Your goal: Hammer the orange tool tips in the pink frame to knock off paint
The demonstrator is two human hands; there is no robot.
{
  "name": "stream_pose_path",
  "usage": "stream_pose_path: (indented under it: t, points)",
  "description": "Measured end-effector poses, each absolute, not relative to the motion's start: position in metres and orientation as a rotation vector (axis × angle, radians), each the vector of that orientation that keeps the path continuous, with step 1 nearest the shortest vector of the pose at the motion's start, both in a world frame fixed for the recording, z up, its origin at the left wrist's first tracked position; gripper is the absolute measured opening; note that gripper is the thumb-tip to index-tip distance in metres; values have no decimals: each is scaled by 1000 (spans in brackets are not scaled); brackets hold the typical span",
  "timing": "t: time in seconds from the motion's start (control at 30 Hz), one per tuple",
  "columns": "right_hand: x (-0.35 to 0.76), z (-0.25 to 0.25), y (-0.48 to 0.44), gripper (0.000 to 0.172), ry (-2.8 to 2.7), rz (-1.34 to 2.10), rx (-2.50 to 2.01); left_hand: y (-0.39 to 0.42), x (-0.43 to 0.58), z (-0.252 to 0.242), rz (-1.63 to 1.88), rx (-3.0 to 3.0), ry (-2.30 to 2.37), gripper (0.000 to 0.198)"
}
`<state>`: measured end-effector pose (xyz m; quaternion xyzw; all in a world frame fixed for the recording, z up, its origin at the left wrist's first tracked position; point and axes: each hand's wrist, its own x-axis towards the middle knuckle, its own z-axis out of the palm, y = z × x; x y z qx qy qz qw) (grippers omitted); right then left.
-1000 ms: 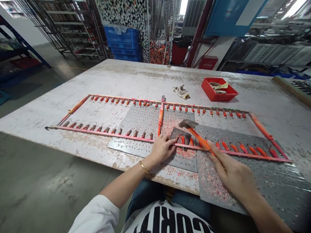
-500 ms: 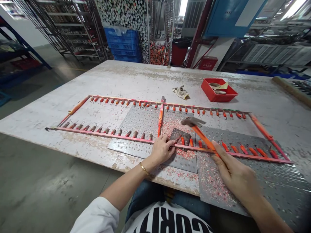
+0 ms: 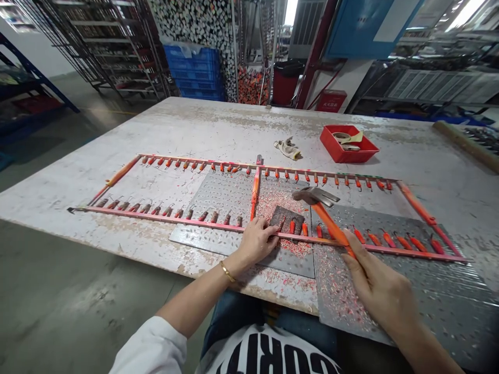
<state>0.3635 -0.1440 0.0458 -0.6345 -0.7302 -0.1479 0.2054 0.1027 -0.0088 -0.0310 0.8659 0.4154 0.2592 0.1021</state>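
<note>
My right hand [image 3: 380, 278] is closed round the orange handle of a claw hammer [image 3: 327, 221]. The metal hammer head [image 3: 315, 196] is raised above a small dark metal block [image 3: 279, 217]. My left hand [image 3: 258, 241] grips the near rail of a long red-orange frame [image 3: 210, 223], close to its middle crossbar [image 3: 255, 192]. Its fingertips are beside the block; any small piece between them is hidden. Several small orange cylindrical pieces with wire hooks [image 3: 292, 227] line both long rails, pointing inward.
Grey dimpled plates [image 3: 222, 195] lie beneath the frame, strewn with red and pale flakes. Beyond it are a crumpled cloth glove [image 3: 288, 148] and a red tray [image 3: 349, 145] with a tape roll. Blue crates [image 3: 197, 72] stand behind the table [image 3: 218, 122].
The hammer head has turned slightly, showing more of its claw, and stays raised. My left hand keeps its place on the rail. The whole view has shifted a little.
</note>
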Motion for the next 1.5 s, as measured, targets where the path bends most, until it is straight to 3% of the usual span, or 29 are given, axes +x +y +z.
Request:
stream_pose_path:
  t: [0.2,0.43,0.6,0.9,1.1,1.2,1.37,1.5]
  points:
    - [365,21,-134,62,-2291,-311,-1862,-9,100,-26,732,2569,1185,21]
    - [363,60,-137,57,-2018,-461,-1751,-11,102,-27,753,2558,1233,19]
    - [365,29,-138,52,-2224,-416,-1862,-11,102,-26,753,2557,1219,21]
    - [369,54,-137,57,-2072,-426,-1819,-7,109,-15,715,2466,1315,21]
    - [367,17,-131,60,-2259,-333,-1939,8,130,-4,482,2452,1537,24]
    - [371,23,-133,63,-2279,-310,-1937,12,137,-1,431,2420,1568,18]
    - [365,59,-135,61,-2067,-443,-1800,11,138,-5,515,2379,1567,14]
    - [363,41,-132,53,-2106,-433,-1825,11,135,-12,553,2376,1545,18]
